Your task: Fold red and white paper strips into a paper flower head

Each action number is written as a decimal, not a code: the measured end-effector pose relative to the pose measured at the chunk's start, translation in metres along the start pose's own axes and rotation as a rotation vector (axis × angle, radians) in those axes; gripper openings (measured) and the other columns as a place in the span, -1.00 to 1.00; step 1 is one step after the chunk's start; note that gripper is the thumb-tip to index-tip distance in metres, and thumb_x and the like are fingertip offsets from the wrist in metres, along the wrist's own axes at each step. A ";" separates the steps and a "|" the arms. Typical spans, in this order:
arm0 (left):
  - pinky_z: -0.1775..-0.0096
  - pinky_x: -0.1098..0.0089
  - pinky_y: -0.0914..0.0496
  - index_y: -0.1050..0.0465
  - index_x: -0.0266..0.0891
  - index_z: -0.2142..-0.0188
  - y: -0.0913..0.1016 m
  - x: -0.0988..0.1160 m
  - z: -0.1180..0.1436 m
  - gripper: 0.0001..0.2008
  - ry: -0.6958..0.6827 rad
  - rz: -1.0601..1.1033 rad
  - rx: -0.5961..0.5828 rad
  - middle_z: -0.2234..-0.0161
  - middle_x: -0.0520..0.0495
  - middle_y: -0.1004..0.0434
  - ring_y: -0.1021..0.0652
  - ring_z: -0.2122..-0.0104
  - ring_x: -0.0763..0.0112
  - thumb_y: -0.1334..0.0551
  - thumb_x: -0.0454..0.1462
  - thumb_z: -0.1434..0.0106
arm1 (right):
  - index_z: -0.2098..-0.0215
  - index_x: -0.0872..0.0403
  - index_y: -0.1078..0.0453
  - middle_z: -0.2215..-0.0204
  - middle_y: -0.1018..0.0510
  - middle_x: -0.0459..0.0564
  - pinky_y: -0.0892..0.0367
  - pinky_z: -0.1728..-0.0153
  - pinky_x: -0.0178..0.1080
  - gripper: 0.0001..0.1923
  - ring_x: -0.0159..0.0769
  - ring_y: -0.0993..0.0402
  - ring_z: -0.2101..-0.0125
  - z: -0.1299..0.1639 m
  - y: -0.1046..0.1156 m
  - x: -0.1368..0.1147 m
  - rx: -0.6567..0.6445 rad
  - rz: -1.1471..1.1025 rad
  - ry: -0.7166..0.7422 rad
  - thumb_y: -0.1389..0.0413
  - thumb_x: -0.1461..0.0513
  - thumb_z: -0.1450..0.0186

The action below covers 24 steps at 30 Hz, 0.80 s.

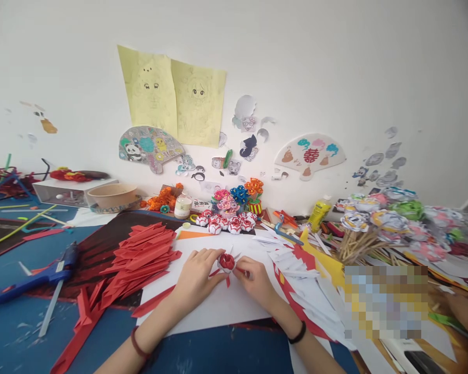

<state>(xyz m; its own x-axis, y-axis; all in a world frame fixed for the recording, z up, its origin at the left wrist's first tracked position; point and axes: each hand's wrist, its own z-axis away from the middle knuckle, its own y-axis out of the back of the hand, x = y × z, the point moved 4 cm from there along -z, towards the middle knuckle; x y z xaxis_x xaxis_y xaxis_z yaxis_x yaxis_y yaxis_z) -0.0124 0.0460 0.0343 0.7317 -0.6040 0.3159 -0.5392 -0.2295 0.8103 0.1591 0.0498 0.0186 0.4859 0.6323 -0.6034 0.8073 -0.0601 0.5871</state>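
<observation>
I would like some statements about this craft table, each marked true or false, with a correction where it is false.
1. Both hands hold a small red and white folded paper flower. True.
2. The left hand wears a black wristband. False: its wrist has a dark red band; the black one is on the right hand.
3. A blue glue gun lies to the left of the pile of red folded paper strips. True.
4. The finished red and white paper flowers stand in a row behind the hands. True.
5. Two green sheets with drawings hang on the wall. False: the sheets are pale yellow.
</observation>
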 end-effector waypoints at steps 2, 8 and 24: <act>0.17 0.23 -0.30 -0.28 -0.12 -0.07 0.000 0.002 0.000 -0.55 -0.018 -0.017 0.016 0.08 -0.10 -0.52 -0.49 0.13 0.16 -0.29 -0.12 -0.23 | 0.43 0.09 -0.51 0.49 -0.47 -0.05 -0.25 0.47 -0.31 -0.70 -0.34 -0.36 0.49 0.001 -0.001 0.000 -0.001 0.012 0.015 -0.06 0.16 -0.37; 0.18 0.21 -0.30 -0.28 -0.16 -0.09 0.002 0.007 0.002 -0.54 -0.079 -0.095 0.033 0.08 -0.14 -0.53 -0.50 0.15 0.14 -0.24 -0.05 -0.26 | 0.41 0.07 -0.51 0.47 -0.51 -0.04 -0.32 0.40 -0.29 -0.79 -0.29 -0.42 0.42 0.003 -0.003 0.001 0.016 0.046 0.054 -0.09 0.24 -0.35; 0.18 0.22 -0.35 -0.26 -0.15 -0.10 0.003 0.006 0.002 -0.55 -0.047 0.005 0.057 0.13 -0.13 -0.52 -0.49 0.18 0.16 -0.23 -0.08 -0.28 | 0.37 0.06 -0.50 0.44 -0.54 -0.03 -0.33 0.43 -0.31 -0.80 -0.30 -0.46 0.43 0.000 0.003 -0.007 -0.010 0.061 0.089 -0.08 0.22 -0.37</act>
<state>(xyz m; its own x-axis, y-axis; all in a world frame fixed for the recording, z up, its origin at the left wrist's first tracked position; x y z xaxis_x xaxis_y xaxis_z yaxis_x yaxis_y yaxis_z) -0.0102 0.0402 0.0378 0.7095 -0.6401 0.2948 -0.5662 -0.2687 0.7792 0.1580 0.0457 0.0246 0.5020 0.6939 -0.5162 0.7735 -0.0934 0.6268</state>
